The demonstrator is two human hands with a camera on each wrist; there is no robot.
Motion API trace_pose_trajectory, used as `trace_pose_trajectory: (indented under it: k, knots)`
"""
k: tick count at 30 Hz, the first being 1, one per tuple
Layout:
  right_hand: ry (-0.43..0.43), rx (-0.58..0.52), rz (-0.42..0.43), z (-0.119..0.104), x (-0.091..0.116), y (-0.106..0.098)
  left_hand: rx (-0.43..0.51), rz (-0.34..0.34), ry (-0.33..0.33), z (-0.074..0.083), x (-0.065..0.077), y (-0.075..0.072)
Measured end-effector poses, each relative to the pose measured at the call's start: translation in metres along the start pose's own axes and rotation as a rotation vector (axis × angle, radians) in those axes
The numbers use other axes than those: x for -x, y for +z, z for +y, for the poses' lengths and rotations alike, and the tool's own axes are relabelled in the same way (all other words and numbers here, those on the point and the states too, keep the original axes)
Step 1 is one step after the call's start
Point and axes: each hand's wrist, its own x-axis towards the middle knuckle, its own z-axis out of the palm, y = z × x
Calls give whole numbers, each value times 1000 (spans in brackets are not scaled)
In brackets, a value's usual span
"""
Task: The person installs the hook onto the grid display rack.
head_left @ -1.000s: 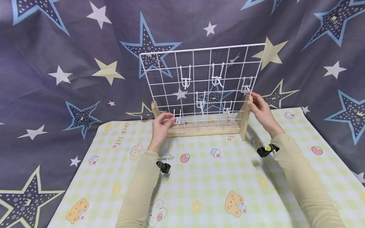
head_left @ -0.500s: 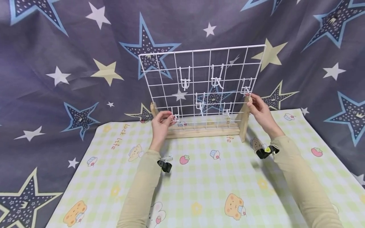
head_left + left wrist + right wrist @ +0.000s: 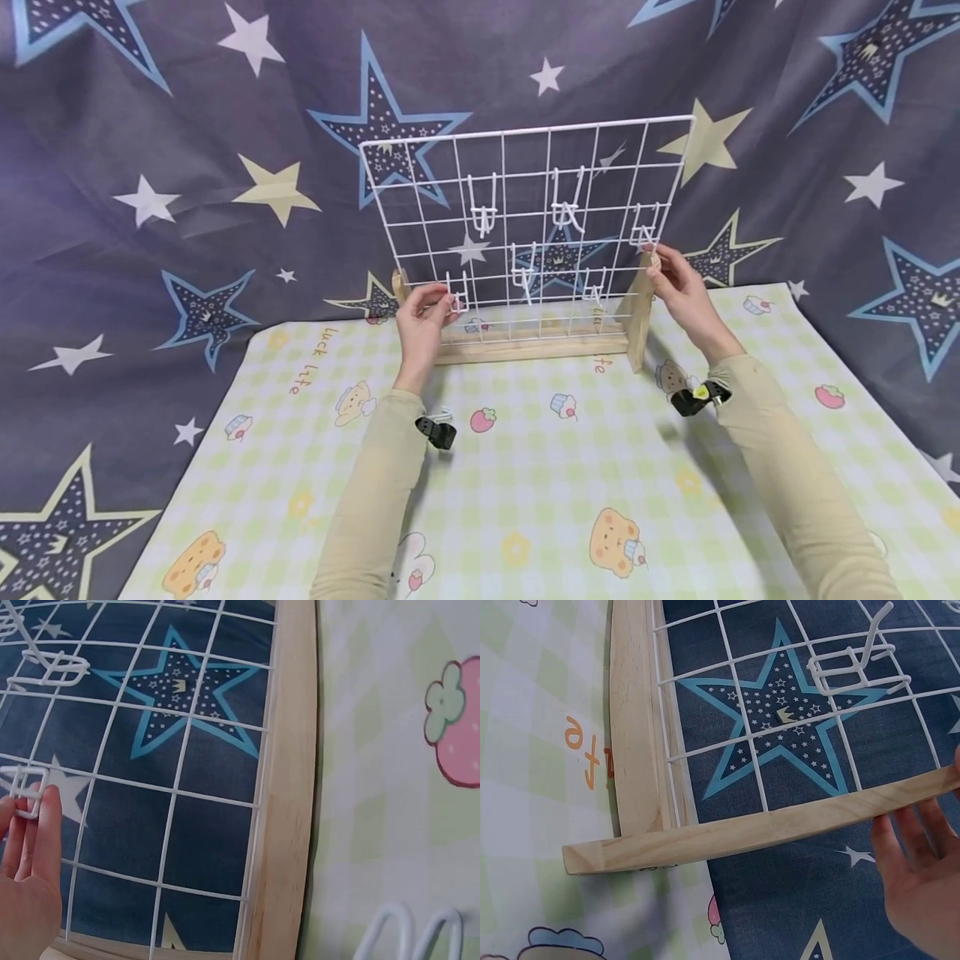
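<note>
A white wire grid panel [image 3: 525, 192] stands upright in a pale wooden base [image 3: 532, 348]. At its lower left, my left hand [image 3: 422, 337] pinches a white wire hook [image 3: 459, 302] against the grid; the left wrist view shows this hook [image 3: 30, 791] at the fingertips. Whether it is latched on the wires I cannot tell. My right hand [image 3: 686, 296] holds the upper end of the right wooden post [image 3: 640, 321]. In the right wrist view its fingers [image 3: 892, 844] lie against the post's side, with the thumb mostly out of view.
Several white hooks hang on the grid, among them an upper one [image 3: 483, 212] and a lower right one [image 3: 595, 287]. A loose hook [image 3: 446, 414] lies on the checked tablecloth [image 3: 555, 475], partly hidden by the left wrist camera [image 3: 437, 433]. A star-patterned cloth [image 3: 285, 108] hangs behind.
My left hand has raised the hook slightly along the grid's lower left. My right hand keeps its place on the post. The head view has shifted a little.
</note>
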Motion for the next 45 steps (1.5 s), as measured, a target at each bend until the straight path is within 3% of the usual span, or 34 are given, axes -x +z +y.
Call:
trace_pose_trajectory:
  k: [4,9,16,22,26,32,39,45]
  knots:
    - [3,1,-2,-1,0,1,11,40,28,-5,-2,-1]
    - [1,-12,1,-4,1,3,1,42,27,-12,-2,-3]
    - [-18,-10,8,-4,-1,5,104,18,44,-20,2,-2]
    - [-11,-14,6,-23,5,10,129,54,38,-24,4,-1]
    - [-5,-3,16,-9,2,7,128,83,18,-24,4,1]
    - [-7,5,21,0,1,4,1,61,-45,-18,11,-3]
    - [-10,7,29,-2,0,3,-96,65,-48,10,22,-5]
    - [3,-3,25,-2,1,3,-121,38,-56,0,17,-11]
